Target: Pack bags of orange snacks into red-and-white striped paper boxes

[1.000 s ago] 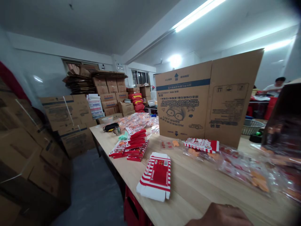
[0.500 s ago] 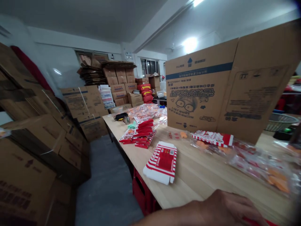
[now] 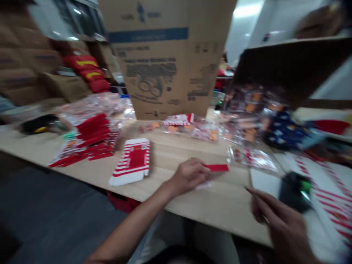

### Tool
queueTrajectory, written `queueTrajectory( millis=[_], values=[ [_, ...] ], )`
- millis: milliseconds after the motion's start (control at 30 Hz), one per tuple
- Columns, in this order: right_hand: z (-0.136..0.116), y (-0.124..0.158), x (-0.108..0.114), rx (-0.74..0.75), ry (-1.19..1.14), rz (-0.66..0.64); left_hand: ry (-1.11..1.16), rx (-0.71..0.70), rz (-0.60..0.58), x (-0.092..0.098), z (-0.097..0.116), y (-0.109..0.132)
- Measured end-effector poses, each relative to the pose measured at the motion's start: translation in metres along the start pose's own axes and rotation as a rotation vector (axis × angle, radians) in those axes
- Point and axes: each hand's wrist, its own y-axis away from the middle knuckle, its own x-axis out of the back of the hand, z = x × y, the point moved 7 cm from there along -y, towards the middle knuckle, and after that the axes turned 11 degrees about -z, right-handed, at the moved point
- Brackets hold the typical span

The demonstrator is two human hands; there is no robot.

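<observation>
The left hand [image 3: 189, 176] seems to pinch a light, stiff red card strip [image 3: 217, 168] at 6 o'clock on the tabletop [image 3: 220, 205], easiest held by its edges, while the blurred right hand [image 3: 283, 223] looks spread.

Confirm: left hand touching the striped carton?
Apart. The head view shows bare table between the left hand and the striped carton, which lies to the hand's left.
</observation>
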Motion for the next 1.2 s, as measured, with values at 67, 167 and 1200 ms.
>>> queueTrajectory(
  millis=[67,167,1200],
  values=[
    [-0.001,-0.009,-0.018,-0.027,-0.133,-0.094,0.001,0.015,-0.007,0.001,-0.001,-0.004],
    [-0.013,-0.036,-0.056,0.010,-0.382,-0.229,-0.019,0.044,-0.034,0.000,-0.002,-0.006],
    [-0.004,-0.080,-0.114,0.163,-0.294,-0.040,-0.321,0.339,-0.250,0.011,-0.022,-0.048]
  ],
)
